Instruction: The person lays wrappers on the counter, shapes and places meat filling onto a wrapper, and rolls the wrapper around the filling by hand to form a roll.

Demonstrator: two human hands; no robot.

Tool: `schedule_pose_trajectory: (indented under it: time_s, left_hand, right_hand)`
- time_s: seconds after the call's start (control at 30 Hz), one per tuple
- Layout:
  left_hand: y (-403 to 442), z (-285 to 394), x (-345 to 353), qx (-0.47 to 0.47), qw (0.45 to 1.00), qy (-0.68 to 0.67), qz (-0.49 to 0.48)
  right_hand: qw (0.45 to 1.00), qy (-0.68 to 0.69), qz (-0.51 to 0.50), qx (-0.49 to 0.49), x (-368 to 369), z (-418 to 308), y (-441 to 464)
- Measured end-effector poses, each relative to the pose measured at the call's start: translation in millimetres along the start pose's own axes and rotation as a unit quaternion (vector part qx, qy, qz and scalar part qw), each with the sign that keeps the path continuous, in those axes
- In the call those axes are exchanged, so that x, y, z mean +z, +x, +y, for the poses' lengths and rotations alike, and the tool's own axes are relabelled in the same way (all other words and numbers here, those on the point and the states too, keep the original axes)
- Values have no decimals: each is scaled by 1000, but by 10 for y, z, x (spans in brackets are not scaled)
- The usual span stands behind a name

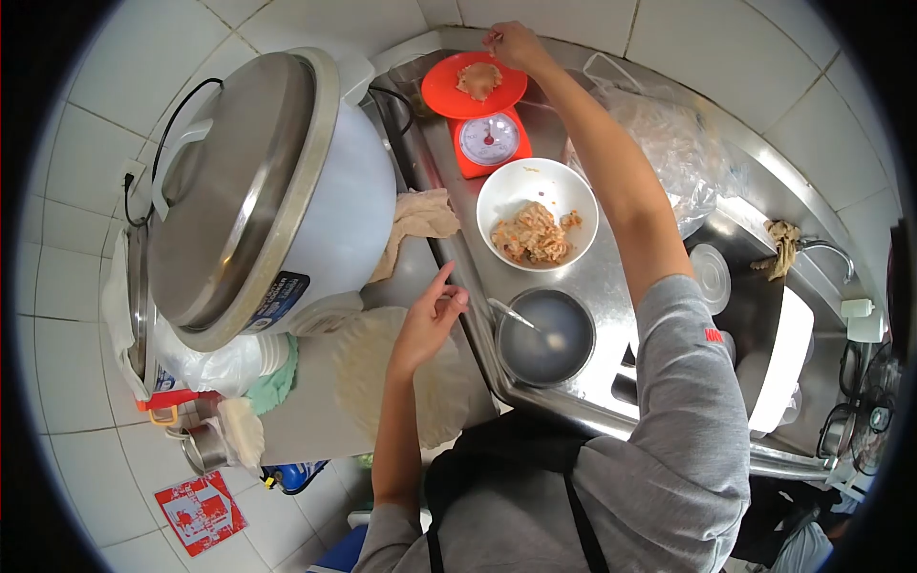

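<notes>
My right hand reaches to the far edge of a red kitchen scale's round pan, fingers bent together in a pinch. Whatever they hold, if anything, is too small to make out. A flat lump of pinkish-brown minced filling lies on the pan, above the scale's dial. Nearer to me, a white bowl contains more filling mixed with orange bits. My left hand hovers empty beside the counter edge, index finger stretched out. Close by stands a metal bowl of cloudy liquid with a spoon.
A large rice cooker with a metal lid fills the left side. A beige cloth lies beside it, and a round pale sheet is below. Clear plastic bags and a sink with a tap are on the right.
</notes>
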State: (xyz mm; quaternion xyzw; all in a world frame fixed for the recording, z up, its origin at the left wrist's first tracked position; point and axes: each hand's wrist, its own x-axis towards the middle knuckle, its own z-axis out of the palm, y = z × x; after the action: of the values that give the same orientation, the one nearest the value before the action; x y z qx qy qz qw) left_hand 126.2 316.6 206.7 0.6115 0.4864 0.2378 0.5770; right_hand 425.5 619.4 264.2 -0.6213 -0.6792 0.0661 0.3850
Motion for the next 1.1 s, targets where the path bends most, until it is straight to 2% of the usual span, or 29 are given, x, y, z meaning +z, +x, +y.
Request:
schedule_pose_trajectory:
  time_s: [0.2,0.3,0.4,0.6,0.7,0.8,0.9,1.0,1.1]
  left_hand:
    - [23,19,-14,1,1000,-1,-5]
    - [11,31,-21,-2,1000,-7,-2]
    - [6,46,-31,-8,1000,0,1]
    - [8,23,-52,-5,1000,11,-7]
    - [17,21,-54,-6,1000,7,-5]
    - [31,10,-50,-3,1000,-7,2]
    - [36,47,-51,2,1000,0,-2]
    - [63,9,-45,-7,1000,-1,2]
    - [23,10,-50,0,1000,-7,-7]
  right_hand:
    - [999,-28,22,-19,120,73,95]
    - [1000,-22,-14,15,114,40,105]
    - [998,-61,-11,-3,126,33,159]
    - [999,-45,-24,-3,168,46,172]
    - [998,-2,-51,27,200,23,182]
    - [998,-22,-65,6,201,-33,133]
    - [985,-53,-159,39,270,-109,77]
    - [973,-146,-178,-11,334,-315,-244]
    - [979,-156,34,-128,974,208,-240]
